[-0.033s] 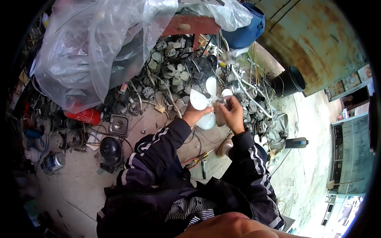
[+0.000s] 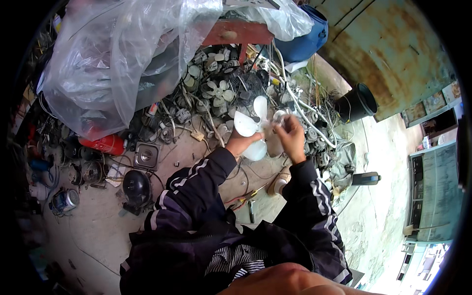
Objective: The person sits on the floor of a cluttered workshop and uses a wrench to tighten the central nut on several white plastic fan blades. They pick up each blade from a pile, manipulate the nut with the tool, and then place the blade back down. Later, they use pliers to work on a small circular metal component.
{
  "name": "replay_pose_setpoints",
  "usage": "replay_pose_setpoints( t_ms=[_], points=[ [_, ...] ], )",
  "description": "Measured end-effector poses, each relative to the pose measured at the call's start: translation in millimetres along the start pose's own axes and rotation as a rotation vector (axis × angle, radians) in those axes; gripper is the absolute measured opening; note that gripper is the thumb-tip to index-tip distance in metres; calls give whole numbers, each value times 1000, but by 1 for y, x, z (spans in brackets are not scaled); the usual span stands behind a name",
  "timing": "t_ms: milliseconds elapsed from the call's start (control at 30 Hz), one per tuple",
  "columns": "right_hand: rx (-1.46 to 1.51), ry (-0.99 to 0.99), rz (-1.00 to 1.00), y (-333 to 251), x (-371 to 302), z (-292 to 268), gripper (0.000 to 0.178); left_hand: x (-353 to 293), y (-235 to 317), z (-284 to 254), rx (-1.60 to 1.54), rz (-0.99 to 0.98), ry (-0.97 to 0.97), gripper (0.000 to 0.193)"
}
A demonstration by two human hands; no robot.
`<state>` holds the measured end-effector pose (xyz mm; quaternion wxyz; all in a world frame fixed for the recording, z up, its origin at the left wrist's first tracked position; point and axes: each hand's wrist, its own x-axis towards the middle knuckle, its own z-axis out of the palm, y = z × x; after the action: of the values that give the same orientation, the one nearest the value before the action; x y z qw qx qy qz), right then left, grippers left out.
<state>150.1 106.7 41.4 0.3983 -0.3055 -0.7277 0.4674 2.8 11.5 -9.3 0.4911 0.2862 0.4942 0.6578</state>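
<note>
The left hand (image 2: 242, 142) grips the white plastic fan impeller (image 2: 250, 129) from below, fingers closed around its lower blade, and holds it in the air above the concrete floor (image 2: 98, 231), in front of the pile of scrap fan motors and tangled cables (image 2: 221, 98). The right hand (image 2: 291, 135) is at the hub side of the impeller, fingers pinched shut on a small pale part there; the exact contact point is too small to resolve. Both forearms wear dark sleeves with white stripes. A red cylinder (image 2: 104, 144), a black rounded compressor housing (image 2: 136, 186) and a large clear plastic bag (image 2: 123, 59) lie to the left; a black bucket (image 2: 356, 102) stands to the right. Probable risks: the thin blades may crack if twisted against the hub, and a released small part may drop into the scrap pile, where recovery would be difficult. Hand tools with red handles (image 2: 241, 199) lie on the floor below the hands.
</note>
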Motion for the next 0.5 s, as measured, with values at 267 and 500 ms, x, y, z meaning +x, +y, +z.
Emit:
replay_pose_setpoints(
  t_ms=[267, 500],
  points=[
    [-263, -44, -401, -138, 203, 26, 25, 6, 21, -22, -223, -17, -25, 42],
    [-477, 4, -329, -149, 325, 87, 37, 15, 40, -25, -449, -114, 49, 43]
  ],
)
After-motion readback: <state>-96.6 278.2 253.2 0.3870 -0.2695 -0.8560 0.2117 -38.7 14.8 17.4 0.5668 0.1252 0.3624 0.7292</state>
